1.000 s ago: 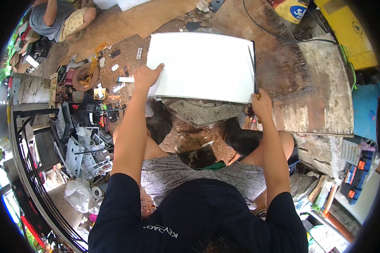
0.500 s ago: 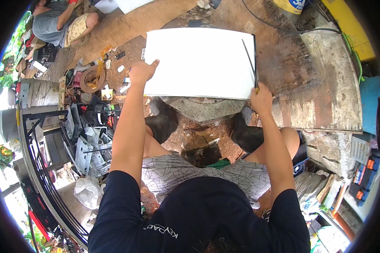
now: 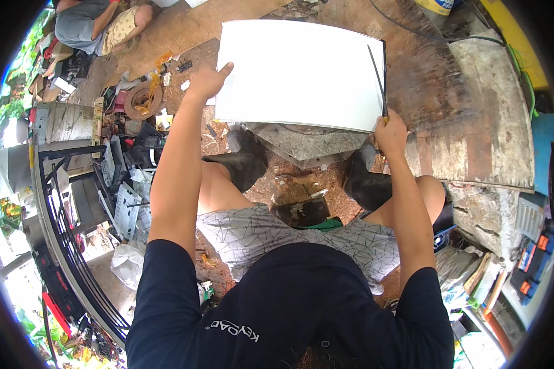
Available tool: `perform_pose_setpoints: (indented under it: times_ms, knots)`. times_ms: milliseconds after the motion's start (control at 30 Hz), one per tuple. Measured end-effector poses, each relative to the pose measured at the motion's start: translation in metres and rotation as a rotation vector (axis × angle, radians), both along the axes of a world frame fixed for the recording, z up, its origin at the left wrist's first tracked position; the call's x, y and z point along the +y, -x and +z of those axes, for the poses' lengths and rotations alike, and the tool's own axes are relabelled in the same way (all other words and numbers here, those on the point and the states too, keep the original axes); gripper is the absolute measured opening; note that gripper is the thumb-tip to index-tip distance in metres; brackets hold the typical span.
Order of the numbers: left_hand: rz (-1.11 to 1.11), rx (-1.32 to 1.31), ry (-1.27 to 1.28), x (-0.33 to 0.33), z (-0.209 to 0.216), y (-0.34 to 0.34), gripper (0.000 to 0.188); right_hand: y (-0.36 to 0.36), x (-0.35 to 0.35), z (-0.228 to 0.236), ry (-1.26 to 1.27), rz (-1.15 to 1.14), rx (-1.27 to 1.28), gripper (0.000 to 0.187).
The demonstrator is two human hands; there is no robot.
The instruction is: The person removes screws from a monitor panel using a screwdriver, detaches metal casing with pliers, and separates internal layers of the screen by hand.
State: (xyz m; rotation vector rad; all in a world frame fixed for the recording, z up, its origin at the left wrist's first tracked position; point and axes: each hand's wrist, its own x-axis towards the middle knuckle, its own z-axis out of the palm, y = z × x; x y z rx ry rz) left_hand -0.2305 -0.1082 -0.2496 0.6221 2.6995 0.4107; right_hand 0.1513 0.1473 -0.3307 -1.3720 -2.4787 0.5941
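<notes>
A wide white flat panel (image 3: 295,74) with a thin dark right edge spans the space between my hands, above a stone slab (image 3: 311,144). My left hand (image 3: 208,80) grips its left edge, with the thumb over the top and the other fingers hidden beneath. At the near right corner my right hand (image 3: 390,128) is closed on the panel's edge and on what looks like a screwdriver (image 3: 376,72). Its long, thin dark shaft points away from me over the white surface; most of its handle is hidden in my fingers.
Scrap parts and a black metal rack (image 3: 61,227) crowd the left side. A wooden board (image 3: 474,157) lies at the right. Farther off at the upper left sits another person (image 3: 83,27). A round brown ring (image 3: 143,101) rests among debris on the ground.
Within the picture, the panel and both hands sit slightly higher, and the panel's right side is farther right. The surroundings have shifted too. Both hands keep their holds.
</notes>
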Motion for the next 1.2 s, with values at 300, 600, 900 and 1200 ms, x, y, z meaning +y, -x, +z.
perform_pose_setpoints:
  times_ms: [300,600,900,1200]
  knots:
    - [-0.044,-0.152,-0.107,-0.034,-0.073,-0.011,0.084,-0.013,0.006,0.028,0.100,-0.036,-0.009,0.041]
    - [-0.452,0.303,-0.185,-0.013,-0.052,-0.143,0.099,-0.024,0.021,0.017,0.151,-0.001,0.061,0.055]
    - [-0.601,0.290,-0.034,0.020,-0.075,-0.172,0.101,-0.030,0.036,0.025,0.253,0.146,0.102,0.042]
    - [-0.610,0.322,-0.004,0.021,-0.081,-0.173,0.099,-0.039,0.046,0.006,0.624,0.057,0.285,0.041]
